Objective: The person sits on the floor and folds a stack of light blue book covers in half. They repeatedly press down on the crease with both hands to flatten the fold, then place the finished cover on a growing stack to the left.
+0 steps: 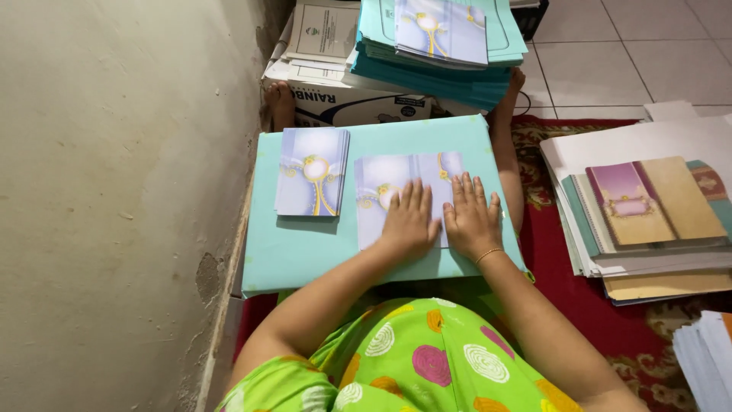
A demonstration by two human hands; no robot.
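Now, left hand (409,220) and right hand (473,217) side by side, hands flat, fingers spread, pressing lilac card (389,183) beneath.

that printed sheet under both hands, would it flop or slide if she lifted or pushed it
The printed sheet lies thin and flat under the left hand and right hand, so it probably bends when lifted. It looks glossy on the smooth turquoise board, so it would likely slide easily, and seems light.

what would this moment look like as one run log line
left hand flat on open card | right hand flat on same card | card stack at left | turquoise board under both
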